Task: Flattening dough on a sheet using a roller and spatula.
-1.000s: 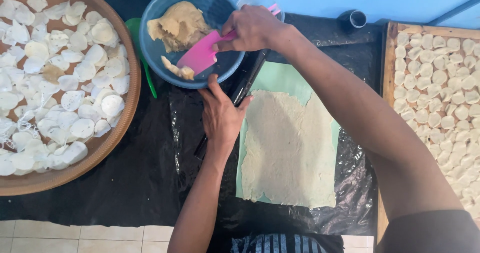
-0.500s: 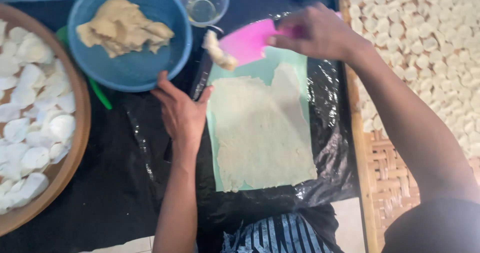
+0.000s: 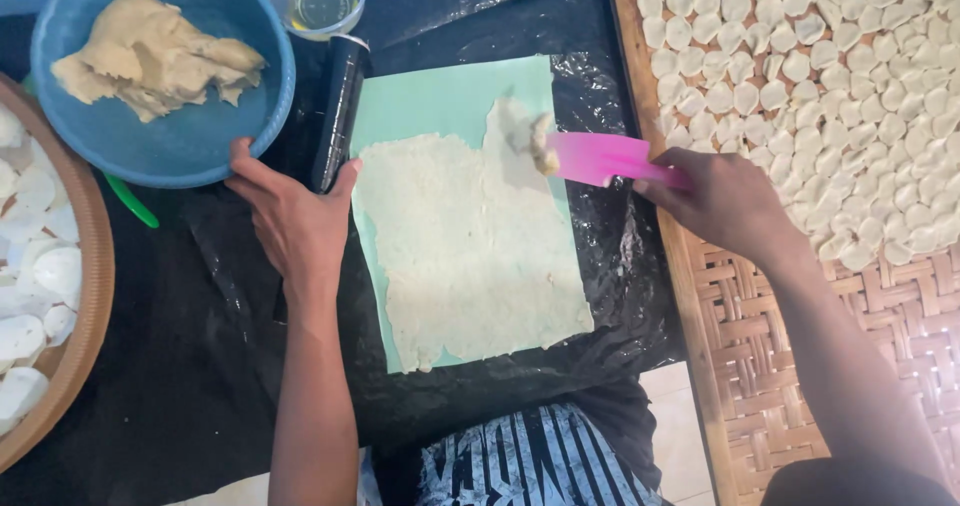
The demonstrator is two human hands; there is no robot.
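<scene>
Black plastic sheeting point(image 3: 200, 386) covers the desk, and on it lies a pale green mat point(image 3: 440, 101) with a thin, ragged-edged sheet of beige dough point(image 3: 470, 246) spread over most of it. A second ago the right hand point(image 3: 725, 201) was up at the blue bowl point(image 3: 185, 131), with the pink scraper point(image 3: 600, 158) dipped in it; half a second ago it was crossing toward the mat with a lump on the blade. Now the scraper has arrived at the upper right part of the dough sheet, with the lump of dough point(image 3: 540, 141) at its tip touching the sheet there, so a fresh portion has been brought from bowl to mat. The right hand is closed around the scraper's handle, fingers curled. The left hand point(image 3: 290, 216) has stayed just left of the mat, flat on the plastic with fingers loosely spread, its fingertips at the bowl's rim and near a black roller point(image 3: 340, 106) that lies between bowl and mat. More dough point(image 3: 150, 51) remains heaped in the bowl. A clear glass cup point(image 3: 320, 1) sits above the roller. On the left, a round brown tray point(image 3: 85, 266) holds pale cut discs, and a green tool point(image 3: 130, 201) shows beside it. On the right, a woven bamboo rack point(image 3: 800, 386) carries many more small discs point(image 3: 830, 76).
</scene>
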